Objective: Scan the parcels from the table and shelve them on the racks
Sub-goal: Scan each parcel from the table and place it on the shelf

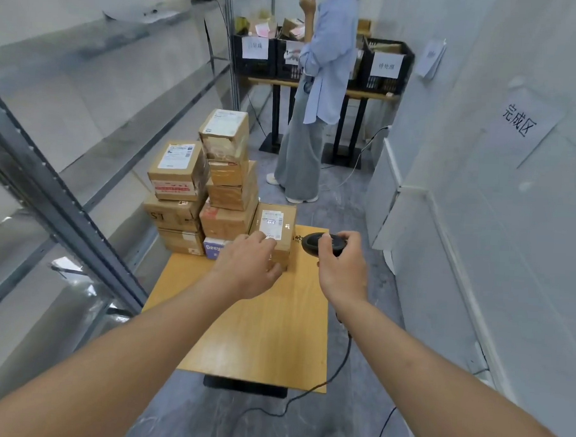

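- The left hand [250,266] rests on the near top edge of a small cardboard parcel [276,232], its fingers [262,242] curled loosely over the box and touching the lower edge of the white shipping label [272,224].
- That parcel stands on the far right part of the wooden worktop [262,332], just beside the stacked boxes.
- The right hand [340,267] grips a black handheld scanner [322,243], fingers wrapped round its body, its head held just to the right of the parcel; a dark cable [339,369] trails down to the floor.
- More cardboard parcels [212,188] sit piled in two stacks at the worktop's far left, with a blue-and-white carton [214,248] at the bottom.
- Grey metal racks [60,188] run along the left.
- Another person in a light blue shirt [326,61] stands farther back by black crates [384,65] on a bench.
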Action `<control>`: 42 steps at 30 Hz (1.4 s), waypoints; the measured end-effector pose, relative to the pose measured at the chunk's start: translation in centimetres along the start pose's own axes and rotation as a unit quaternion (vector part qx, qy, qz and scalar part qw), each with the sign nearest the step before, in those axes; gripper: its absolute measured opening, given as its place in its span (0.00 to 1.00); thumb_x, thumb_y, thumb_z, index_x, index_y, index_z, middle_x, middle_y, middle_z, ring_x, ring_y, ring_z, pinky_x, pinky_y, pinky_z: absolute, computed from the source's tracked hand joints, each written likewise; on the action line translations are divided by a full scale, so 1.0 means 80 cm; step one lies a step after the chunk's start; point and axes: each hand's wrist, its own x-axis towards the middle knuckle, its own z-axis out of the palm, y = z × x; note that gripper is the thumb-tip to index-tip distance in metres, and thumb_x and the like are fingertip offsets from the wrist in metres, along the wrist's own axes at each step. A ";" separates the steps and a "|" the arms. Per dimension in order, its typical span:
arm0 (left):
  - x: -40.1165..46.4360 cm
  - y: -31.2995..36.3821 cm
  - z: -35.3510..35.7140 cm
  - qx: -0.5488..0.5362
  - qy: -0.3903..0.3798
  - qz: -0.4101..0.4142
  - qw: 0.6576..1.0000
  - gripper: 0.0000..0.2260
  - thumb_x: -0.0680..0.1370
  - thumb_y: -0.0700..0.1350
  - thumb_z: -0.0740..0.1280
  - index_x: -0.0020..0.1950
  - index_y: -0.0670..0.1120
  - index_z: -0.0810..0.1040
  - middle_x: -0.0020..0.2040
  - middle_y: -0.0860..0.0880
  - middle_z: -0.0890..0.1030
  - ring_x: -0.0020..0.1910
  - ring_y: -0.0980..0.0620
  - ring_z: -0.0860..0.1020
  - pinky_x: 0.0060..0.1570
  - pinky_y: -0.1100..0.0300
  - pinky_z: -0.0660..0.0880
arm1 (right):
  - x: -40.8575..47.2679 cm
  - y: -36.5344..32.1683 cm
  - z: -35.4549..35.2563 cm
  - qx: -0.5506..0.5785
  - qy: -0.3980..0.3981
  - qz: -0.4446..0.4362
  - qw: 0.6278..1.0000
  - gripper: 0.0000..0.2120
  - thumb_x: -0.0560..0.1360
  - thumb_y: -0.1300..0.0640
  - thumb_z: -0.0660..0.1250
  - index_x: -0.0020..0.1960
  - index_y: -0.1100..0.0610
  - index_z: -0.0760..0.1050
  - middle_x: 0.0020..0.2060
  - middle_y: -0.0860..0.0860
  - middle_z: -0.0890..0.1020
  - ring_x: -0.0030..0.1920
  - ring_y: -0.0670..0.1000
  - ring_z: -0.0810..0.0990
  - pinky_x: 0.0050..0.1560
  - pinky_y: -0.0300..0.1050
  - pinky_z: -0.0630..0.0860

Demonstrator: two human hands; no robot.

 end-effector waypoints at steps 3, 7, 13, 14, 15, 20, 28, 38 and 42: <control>0.045 -0.009 0.020 -0.003 -0.017 -0.016 1.000 0.24 0.83 0.59 0.61 0.75 0.49 0.71 0.71 0.48 0.74 0.67 0.43 0.73 0.65 0.45 0.74 | 0.052 0.012 0.020 -0.009 -0.018 0.012 1.000 0.13 0.83 0.39 0.60 0.60 0.46 0.69 0.48 0.45 0.81 0.49 0.52 0.82 0.52 0.59 0.81; 0.109 -0.018 0.051 -0.011 -0.041 -0.061 0.997 0.24 0.83 0.59 0.61 0.74 0.48 0.71 0.71 0.47 0.73 0.68 0.42 0.73 0.65 0.44 0.74 | 0.124 0.038 0.053 -0.021 -0.056 0.035 0.998 0.13 0.81 0.38 0.59 0.58 0.45 0.68 0.47 0.44 0.81 0.48 0.52 0.82 0.52 0.59 0.81; 0.196 -0.019 0.101 -0.045 -0.084 -0.138 0.986 0.23 0.83 0.58 0.62 0.75 0.49 0.71 0.73 0.48 0.72 0.69 0.41 0.71 0.63 0.47 0.72 | 0.225 0.077 0.108 -0.026 -0.134 0.076 0.988 0.15 0.80 0.35 0.58 0.58 0.44 0.68 0.48 0.43 0.81 0.47 0.53 0.85 0.53 0.60 0.82; 0.210 -0.020 0.109 -0.049 -0.088 -0.148 0.984 0.23 0.83 0.58 0.62 0.74 0.49 0.71 0.73 0.48 0.72 0.69 0.42 0.71 0.62 0.47 0.72 | 0.240 0.084 0.118 -0.025 -0.143 0.084 0.986 0.15 0.80 0.35 0.58 0.58 0.43 0.68 0.48 0.42 0.81 0.47 0.52 0.85 0.53 0.60 0.82; 0.223 -0.023 0.116 -0.054 -0.092 -0.157 0.982 0.23 0.83 0.58 0.61 0.74 0.48 0.71 0.73 0.48 0.71 0.69 0.42 0.71 0.61 0.47 0.72 | 0.252 0.090 0.128 -0.023 -0.151 0.092 0.984 0.14 0.80 0.34 0.58 0.58 0.43 0.68 0.48 0.41 0.81 0.47 0.52 0.85 0.53 0.60 0.82; 0.271 -0.037 0.153 -0.073 -0.108 -0.194 0.972 0.24 0.82 0.58 0.62 0.74 0.47 0.72 0.74 0.46 0.70 0.71 0.41 0.70 0.65 0.46 0.71 | 0.293 0.124 0.166 -0.025 -0.170 0.127 0.977 0.13 0.81 0.35 0.58 0.57 0.43 0.67 0.47 0.39 0.81 0.47 0.50 0.85 0.52 0.59 0.82; 0.299 -0.059 0.208 -0.077 -0.107 -0.219 0.967 0.29 0.82 0.62 0.64 0.79 0.50 0.66 0.79 0.41 0.62 0.75 0.38 0.64 0.72 0.44 0.67 | 0.322 0.153 0.198 -0.058 -0.175 0.144 0.972 0.13 0.83 0.37 0.58 0.58 0.46 0.67 0.46 0.45 0.84 0.45 0.53 0.84 0.47 0.55 0.80; 0.304 -0.044 0.228 -0.133 -0.044 -0.274 0.952 0.41 0.72 0.66 0.76 0.81 0.61 0.63 0.82 0.41 0.52 0.77 0.38 0.56 0.77 0.42 0.60 | 0.322 0.165 0.199 -0.070 -0.173 0.150 0.971 0.14 0.84 0.38 0.58 0.61 0.47 0.66 0.46 0.45 0.82 0.46 0.52 0.82 0.50 0.55 0.79; 0.319 -0.021 0.219 -0.108 -0.061 -0.323 0.938 0.63 0.63 0.69 0.80 0.85 0.52 0.45 0.80 0.36 0.51 0.76 0.36 0.60 0.76 0.43 0.59 | 0.323 0.170 0.189 -0.075 -0.161 0.168 0.970 0.15 0.84 0.38 0.58 0.61 0.48 0.66 0.44 0.44 0.80 0.44 0.51 0.81 0.48 0.55 0.78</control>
